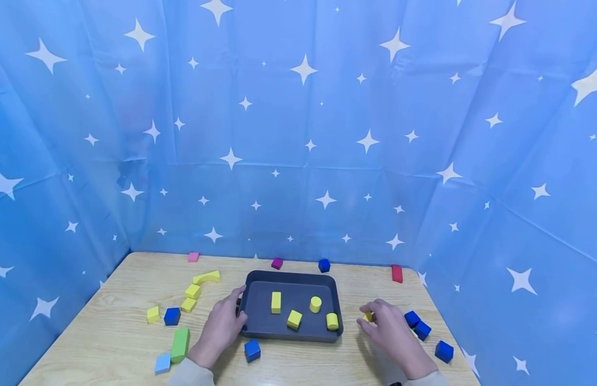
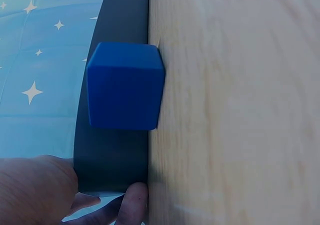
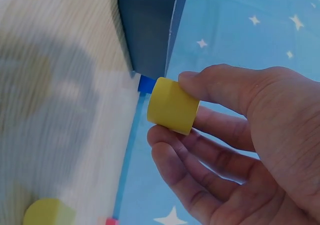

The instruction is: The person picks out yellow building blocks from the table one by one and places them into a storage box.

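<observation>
A dark grey tray (image 1: 292, 336) stands on the table with several yellow blocks in it, among them a rectangular block (image 1: 276, 302), a cube (image 1: 294, 320) and two cylinders. My left hand (image 1: 222, 324) grips the tray's left end, with the thumb by the near corner; the left wrist view shows fingers close against that end. Off to the tray's right, my right hand (image 1: 392, 332) holds a yellow cylinder block (image 3: 174, 106) between thumb and fingertips, above the table. A blue cube (image 2: 125, 87) sits just before the tray's near side.
On the left lie several yellow blocks (image 1: 193, 291), a blue cube (image 1: 172, 316), a green block (image 1: 180, 344) and a light blue block (image 1: 162, 364). Several blue cubes (image 1: 444, 351) are right of the right hand. Along the back edge are pink (image 1: 194, 257), magenta, blue and red (image 1: 397, 274) blocks.
</observation>
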The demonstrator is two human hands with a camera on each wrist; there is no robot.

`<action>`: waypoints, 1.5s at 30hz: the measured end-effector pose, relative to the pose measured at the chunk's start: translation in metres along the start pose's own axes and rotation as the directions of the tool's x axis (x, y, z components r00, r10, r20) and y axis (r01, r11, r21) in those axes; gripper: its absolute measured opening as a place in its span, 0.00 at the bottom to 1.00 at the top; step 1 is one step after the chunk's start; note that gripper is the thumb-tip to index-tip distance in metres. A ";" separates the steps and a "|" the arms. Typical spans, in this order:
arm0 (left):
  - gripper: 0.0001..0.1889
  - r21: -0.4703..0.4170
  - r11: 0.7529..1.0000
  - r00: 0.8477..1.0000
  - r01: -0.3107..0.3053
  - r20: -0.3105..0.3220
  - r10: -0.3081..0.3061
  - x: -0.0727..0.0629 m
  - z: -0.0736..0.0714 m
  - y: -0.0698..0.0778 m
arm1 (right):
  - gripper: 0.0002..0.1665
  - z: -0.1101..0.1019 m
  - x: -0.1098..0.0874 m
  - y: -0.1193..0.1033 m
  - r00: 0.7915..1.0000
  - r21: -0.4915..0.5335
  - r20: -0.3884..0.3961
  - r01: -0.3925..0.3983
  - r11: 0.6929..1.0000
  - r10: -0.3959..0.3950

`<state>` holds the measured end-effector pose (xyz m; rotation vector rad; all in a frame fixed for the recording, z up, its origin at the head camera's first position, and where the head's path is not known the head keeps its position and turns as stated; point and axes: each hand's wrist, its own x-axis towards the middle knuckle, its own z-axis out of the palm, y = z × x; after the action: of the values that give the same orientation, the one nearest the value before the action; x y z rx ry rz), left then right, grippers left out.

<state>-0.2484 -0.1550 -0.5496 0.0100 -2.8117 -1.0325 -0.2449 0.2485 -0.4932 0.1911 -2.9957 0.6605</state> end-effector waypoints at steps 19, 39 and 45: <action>0.38 -0.006 1.000 1.000 -0.013 -0.005 0.013 0.001 0.000 0.000 | 0.13 0.002 0.009 -0.030 0.987 0.026 -0.091 0.134 0.991 -0.131; 0.39 -0.002 1.000 1.000 0.003 0.008 -0.003 0.001 -0.001 -0.001 | 0.16 0.021 0.017 -0.059 0.957 0.055 -0.029 0.288 0.956 -0.287; 0.38 -0.004 1.000 1.000 -0.007 0.008 0.007 0.001 -0.001 0.000 | 0.16 0.026 0.018 -0.063 0.958 0.039 0.008 0.287 0.957 -0.287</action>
<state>-0.2494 -0.1555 -0.5487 -0.0046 -2.8148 -1.0388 -0.2553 0.1790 -0.4886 0.6213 -2.8827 0.6832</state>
